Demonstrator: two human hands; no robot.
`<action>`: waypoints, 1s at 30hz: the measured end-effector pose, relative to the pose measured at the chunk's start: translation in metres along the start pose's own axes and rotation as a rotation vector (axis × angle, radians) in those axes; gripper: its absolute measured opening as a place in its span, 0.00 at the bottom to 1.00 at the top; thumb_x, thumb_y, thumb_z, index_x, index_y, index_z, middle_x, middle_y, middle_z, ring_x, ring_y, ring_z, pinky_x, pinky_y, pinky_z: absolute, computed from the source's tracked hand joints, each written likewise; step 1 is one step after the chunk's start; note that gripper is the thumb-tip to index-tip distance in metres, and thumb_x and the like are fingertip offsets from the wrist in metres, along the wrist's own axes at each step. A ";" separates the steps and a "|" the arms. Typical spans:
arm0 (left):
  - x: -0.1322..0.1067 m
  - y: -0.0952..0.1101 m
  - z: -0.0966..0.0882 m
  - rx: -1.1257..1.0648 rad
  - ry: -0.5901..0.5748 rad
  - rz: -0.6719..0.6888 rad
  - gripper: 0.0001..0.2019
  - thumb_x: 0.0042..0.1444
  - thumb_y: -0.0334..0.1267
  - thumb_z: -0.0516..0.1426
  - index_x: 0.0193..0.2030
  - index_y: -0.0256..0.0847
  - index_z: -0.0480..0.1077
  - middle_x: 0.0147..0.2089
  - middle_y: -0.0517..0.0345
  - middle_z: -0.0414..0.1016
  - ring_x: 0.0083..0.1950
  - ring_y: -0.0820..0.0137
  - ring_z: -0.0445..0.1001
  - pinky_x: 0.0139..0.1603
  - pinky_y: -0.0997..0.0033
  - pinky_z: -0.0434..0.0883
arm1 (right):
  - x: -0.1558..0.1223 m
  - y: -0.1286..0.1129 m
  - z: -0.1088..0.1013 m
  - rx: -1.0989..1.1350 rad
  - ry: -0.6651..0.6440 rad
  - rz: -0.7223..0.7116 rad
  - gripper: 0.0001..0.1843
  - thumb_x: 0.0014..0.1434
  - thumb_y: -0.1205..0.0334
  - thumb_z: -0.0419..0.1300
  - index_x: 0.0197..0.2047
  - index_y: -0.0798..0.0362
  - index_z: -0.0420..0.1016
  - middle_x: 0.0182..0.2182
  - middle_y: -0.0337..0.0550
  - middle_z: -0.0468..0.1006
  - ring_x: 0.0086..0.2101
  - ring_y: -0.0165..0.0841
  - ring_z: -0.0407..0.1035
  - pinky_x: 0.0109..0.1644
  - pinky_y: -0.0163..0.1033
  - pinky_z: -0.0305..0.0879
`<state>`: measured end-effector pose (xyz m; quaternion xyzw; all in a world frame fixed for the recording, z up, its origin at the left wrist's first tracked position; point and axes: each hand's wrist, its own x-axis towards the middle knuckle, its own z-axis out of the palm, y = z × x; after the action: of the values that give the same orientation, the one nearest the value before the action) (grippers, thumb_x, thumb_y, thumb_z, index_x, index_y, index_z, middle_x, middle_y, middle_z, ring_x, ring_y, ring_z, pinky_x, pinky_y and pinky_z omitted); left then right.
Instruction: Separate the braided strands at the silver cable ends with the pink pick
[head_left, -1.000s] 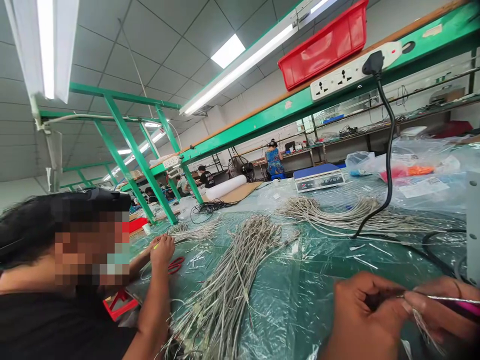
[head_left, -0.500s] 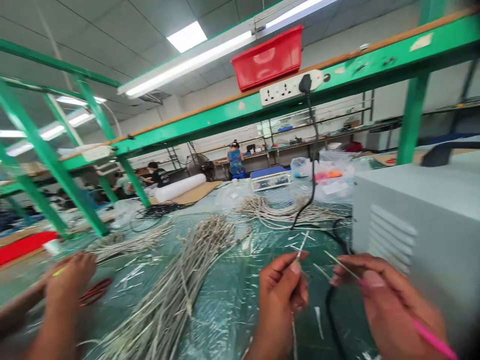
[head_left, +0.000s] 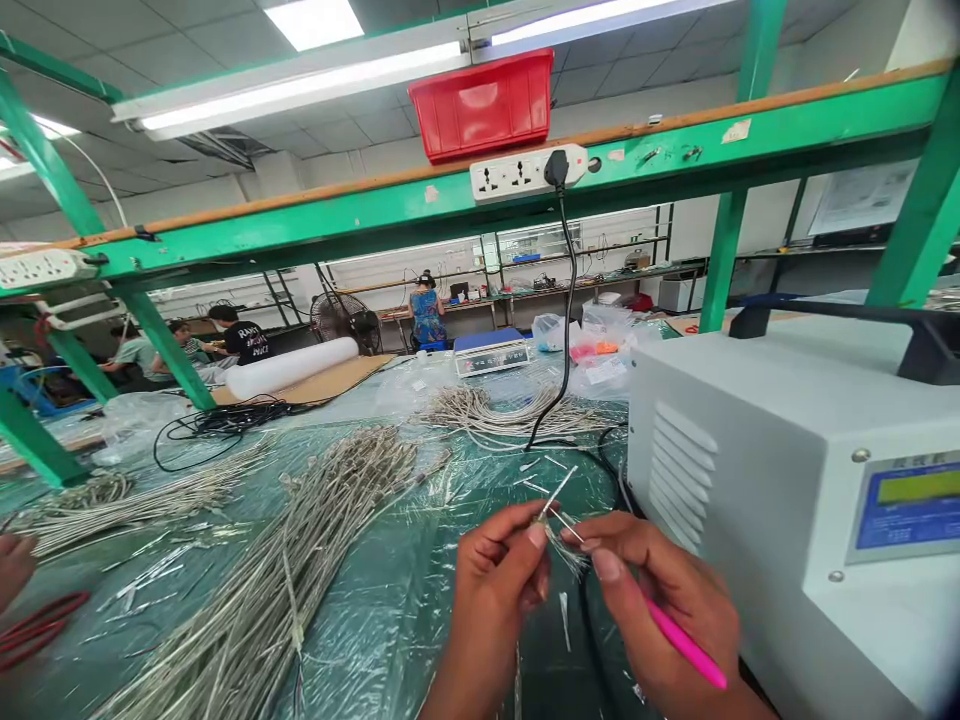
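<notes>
Between thumb and fingertips, my left hand [head_left: 499, 575] pinches the end of a thin grey cable. A whitish strip [head_left: 561, 488] sticks up from that end, and fine loose strands [head_left: 566, 555] fan out beside it. My right hand [head_left: 667, 590] is closed around a pink-handled pick [head_left: 686, 642], a slim tool with a thin pointed tip. Its tip meets the cable end just by my left fingertips. A large bundle of grey cables [head_left: 300, 560] lies to the left of my hands. White scraps [head_left: 565, 620] are scattered on the green table covering below them.
A grey machine with a display [head_left: 911, 495] stands close on the right. Its black cord [head_left: 592, 620] runs beside my hands. More cables [head_left: 517, 410] lie behind. At the left edge are another person's hand [head_left: 15, 570] and red-handled scissors [head_left: 41, 625].
My right hand has moved left, bringing the pick's tip to the cable end. Loose strands now show there. The view has turned right, and the other person's hands have mostly left it.
</notes>
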<state>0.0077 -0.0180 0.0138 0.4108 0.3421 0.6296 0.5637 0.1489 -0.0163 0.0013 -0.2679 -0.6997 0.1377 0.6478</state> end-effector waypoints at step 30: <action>-0.001 -0.003 0.000 0.022 -0.033 -0.002 0.13 0.54 0.43 0.64 0.40 0.36 0.81 0.14 0.66 0.60 0.17 0.80 0.53 0.22 0.74 0.48 | 0.002 -0.003 0.002 0.006 -0.007 -0.006 0.08 0.65 0.71 0.55 0.36 0.49 0.70 0.32 0.35 0.78 0.36 0.27 0.76 0.41 0.29 0.69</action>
<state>0.0084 -0.0184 0.0112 0.4271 0.3403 0.6182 0.5654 0.1462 -0.0179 0.0042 -0.2635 -0.7022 0.1389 0.6467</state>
